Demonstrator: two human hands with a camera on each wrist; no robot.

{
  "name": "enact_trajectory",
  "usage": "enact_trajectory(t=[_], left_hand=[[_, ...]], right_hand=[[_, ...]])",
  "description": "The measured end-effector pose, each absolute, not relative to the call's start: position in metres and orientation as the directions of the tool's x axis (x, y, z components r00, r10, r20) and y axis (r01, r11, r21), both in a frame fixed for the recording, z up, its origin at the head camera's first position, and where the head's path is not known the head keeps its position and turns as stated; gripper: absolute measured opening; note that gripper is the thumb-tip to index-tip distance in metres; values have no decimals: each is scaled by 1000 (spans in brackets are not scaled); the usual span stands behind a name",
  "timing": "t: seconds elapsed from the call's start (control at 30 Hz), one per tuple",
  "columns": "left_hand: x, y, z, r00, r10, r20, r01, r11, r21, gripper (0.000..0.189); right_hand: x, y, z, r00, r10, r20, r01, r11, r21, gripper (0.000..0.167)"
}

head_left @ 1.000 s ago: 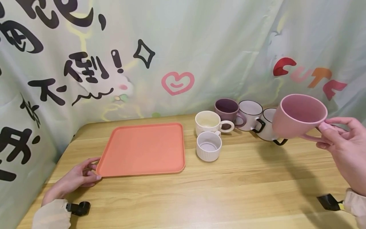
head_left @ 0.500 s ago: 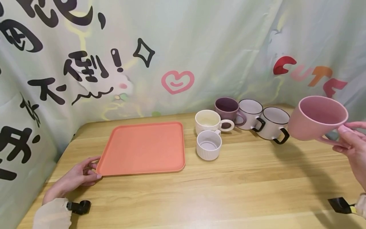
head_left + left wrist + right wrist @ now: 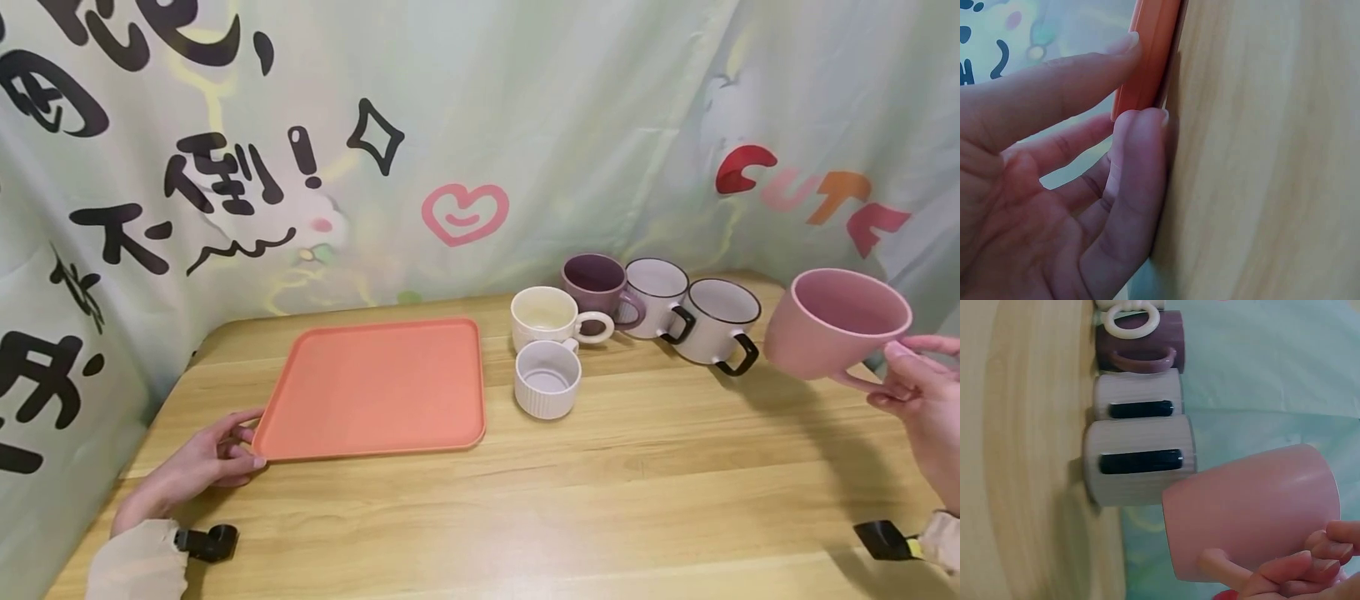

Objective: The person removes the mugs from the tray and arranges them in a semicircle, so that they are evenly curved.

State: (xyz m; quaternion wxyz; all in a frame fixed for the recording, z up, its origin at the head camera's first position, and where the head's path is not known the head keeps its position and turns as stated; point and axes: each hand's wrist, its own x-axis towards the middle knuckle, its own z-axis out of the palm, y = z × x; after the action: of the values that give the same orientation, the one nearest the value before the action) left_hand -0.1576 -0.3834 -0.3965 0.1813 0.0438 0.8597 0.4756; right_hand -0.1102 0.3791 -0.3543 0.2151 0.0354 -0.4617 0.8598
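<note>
My right hand [image 3: 930, 408] grips the handle of a pink mug [image 3: 828, 333] at the right. That mug is raised above the table and tilted a little, with its handle toward my hand. In the right wrist view the pink mug [image 3: 1247, 512] shows side-on, my fingers [image 3: 1285, 569] at its handle. At the left, my left hand [image 3: 202, 458] holds the near left corner of an orange tray [image 3: 375, 387] lying on the table. The left wrist view shows thumb and curled fingers [image 3: 1138, 162] at the rim of the tray [image 3: 1147, 56].
Right of the tray stand a small grey ribbed cup [image 3: 547, 392], a cream mug [image 3: 540, 317] and a purple mug [image 3: 592, 279]. Two white mugs with black handles follow, one farther back [image 3: 652, 283] and one nearer [image 3: 708, 325]. A printed curtain [image 3: 562, 125] hangs behind the wooden table [image 3: 562, 517].
My right hand has carried the pink mug to the right, uncovering the nearer white mug, then lowered it slightly. My left hand and the tray stay put.
</note>
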Motion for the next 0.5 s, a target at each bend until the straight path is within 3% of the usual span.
enact_trajectory(t=[0.27, 0.5], left_hand=[[-159, -382, -397, -932, 231, -279, -112, 549, 828, 80], [-158, -384, -397, -930, 235, -283, -112, 550, 827, 81]], right_hand=[[-112, 385, -368, -944, 250, 215, -327, -632, -703, 19], [-112, 385, -378, -983, 164, 84, -165, -578, -799, 32]])
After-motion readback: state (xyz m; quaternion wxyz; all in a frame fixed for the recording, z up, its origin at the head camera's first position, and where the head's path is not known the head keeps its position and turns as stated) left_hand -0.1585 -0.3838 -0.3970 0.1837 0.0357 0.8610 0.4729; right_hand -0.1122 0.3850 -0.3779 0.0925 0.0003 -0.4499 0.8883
